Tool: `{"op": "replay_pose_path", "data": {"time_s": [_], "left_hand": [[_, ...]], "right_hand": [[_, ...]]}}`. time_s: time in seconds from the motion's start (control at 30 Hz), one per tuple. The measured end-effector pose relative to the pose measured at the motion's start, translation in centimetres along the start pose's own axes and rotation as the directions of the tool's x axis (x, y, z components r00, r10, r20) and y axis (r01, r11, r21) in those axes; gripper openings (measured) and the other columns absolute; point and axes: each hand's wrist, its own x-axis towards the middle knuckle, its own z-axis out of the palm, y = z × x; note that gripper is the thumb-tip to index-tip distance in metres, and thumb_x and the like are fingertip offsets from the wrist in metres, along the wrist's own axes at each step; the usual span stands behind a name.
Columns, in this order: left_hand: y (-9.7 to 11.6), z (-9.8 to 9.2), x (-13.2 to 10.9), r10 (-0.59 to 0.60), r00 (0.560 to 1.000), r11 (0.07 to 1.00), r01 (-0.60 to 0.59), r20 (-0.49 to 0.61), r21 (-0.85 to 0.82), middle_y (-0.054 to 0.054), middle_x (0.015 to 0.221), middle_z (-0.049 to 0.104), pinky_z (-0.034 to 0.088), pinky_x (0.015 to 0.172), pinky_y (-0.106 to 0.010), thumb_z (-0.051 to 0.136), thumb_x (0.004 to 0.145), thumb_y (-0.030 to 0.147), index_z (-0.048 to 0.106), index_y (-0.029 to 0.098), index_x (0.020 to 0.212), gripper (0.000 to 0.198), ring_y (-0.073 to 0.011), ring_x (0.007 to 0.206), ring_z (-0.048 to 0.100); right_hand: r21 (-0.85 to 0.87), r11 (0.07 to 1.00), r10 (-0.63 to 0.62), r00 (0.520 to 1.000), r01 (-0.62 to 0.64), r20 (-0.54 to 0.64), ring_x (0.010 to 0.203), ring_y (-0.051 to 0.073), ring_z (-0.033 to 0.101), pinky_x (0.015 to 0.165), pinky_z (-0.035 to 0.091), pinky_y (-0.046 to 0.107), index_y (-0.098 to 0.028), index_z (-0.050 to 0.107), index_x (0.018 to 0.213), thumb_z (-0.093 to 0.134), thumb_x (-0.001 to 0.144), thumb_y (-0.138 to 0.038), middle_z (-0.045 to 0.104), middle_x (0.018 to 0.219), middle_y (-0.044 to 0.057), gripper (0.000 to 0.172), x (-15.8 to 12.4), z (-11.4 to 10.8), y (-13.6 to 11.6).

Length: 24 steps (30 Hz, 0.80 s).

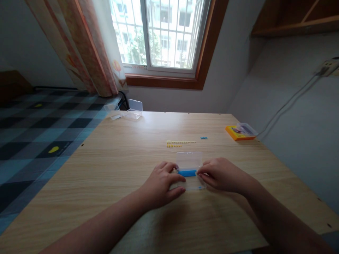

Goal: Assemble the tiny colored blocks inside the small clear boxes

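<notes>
Both at lower centre, the left hand (162,181) splays loosely at the clear box (189,159), the right hand (221,174) pinches its right end — contents unclear — apparently arranging blue strips (186,173) inside, light touch needed next, yellow pieces (174,146) beyond, mid-frame.

The clear box (189,159) is partly hidden by the left hand (164,180); the yellow pieces (170,145) are too small to be identified; the shelf (288,16) is cropped.
</notes>
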Motion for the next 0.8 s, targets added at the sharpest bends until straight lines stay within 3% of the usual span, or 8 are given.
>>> {"op": "replay_pose_path", "data": {"time_s": [0.17, 0.4, 0.8], "left_hand": [[-0.04, 0.04, 0.00, 0.005, 1.000, 1.000, -0.005, -0.002, -0.008, -0.009, 0.116, 0.061, 0.044, 0.099, -0.051, 0.071, 0.088, 0.044, 0.077, 0.034, 0.110, 0.024, -0.0312, 0.111, 0.054], [-0.07, 0.03, -0.02, 0.009, 1.000, 1.000, -0.009, -0.005, -0.014, -0.009, 0.117, 0.061, 0.044, 0.098, -0.050, 0.071, 0.088, 0.043, 0.077, 0.034, 0.109, 0.024, -0.0310, 0.111, 0.054], [-0.03, -0.01, -0.01, 0.006, 1.000, 1.000, -0.006, -0.003, -0.008, -0.009, 0.117, 0.061, 0.043, 0.099, -0.050, 0.071, 0.088, 0.044, 0.077, 0.034, 0.110, 0.025, -0.0316, 0.112, 0.054]], "right_hand": [[0.182, 0.976, -0.135, 0.987, 0.118, 0.084, 0.073, 0.015, 0.067, 0.069, 0.043, 0.024, -0.021, 0.079, 0.094, 0.056, 0.081, -0.012, 0.077, 0.085, 0.003, 0.029, -0.31, -0.26, 0.44], [0.208, 0.972, -0.141, 0.977, 0.107, 0.160, 0.076, 0.018, 0.068, 0.072, 0.046, 0.026, -0.020, 0.081, 0.094, 0.055, 0.076, -0.011, 0.079, 0.089, 0.006, 0.033, -0.14, 0.51, 0.70], [0.123, 0.989, -0.089, 0.995, 0.083, 0.041, 0.081, 0.018, 0.071, 0.077, 0.048, 0.028, -0.025, 0.080, 0.102, 0.054, 0.078, -0.010, 0.079, 0.093, 0.003, 0.039, -0.31, -0.08, 0.58]]}}
